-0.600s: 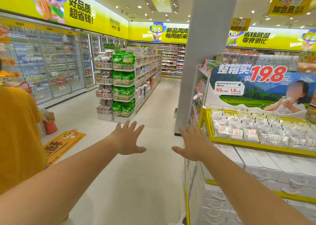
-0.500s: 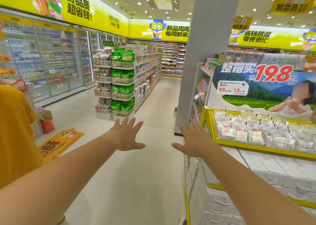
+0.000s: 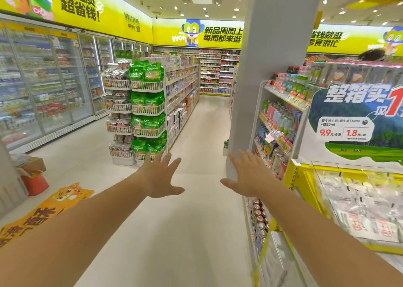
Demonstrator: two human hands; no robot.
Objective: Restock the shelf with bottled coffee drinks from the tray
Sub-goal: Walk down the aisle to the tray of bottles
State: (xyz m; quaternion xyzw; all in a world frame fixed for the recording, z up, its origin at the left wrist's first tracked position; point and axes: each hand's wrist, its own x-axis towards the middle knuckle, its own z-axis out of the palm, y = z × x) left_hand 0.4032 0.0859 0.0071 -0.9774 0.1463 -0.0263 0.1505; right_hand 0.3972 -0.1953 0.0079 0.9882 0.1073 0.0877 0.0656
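Fingers (image 3: 165, 161) spread wide on left hand (image 3: 160, 177) and right hand (image 3: 247, 175), holding nothing. Both hands float above floor (image 3: 174, 232). Drink shelf (image 3: 283, 103) stands just right of right hand, beside grey pillar (image 3: 272, 68).

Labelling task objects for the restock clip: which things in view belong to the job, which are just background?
Job: left hand, open and empty; right hand, open and empty; drinks shelf at right, possibly the target. No tray or coffee bottles identifiable.

Background: grey pillar; green snack rack; glass-door coolers; orange floor sticker; milk promo sign.
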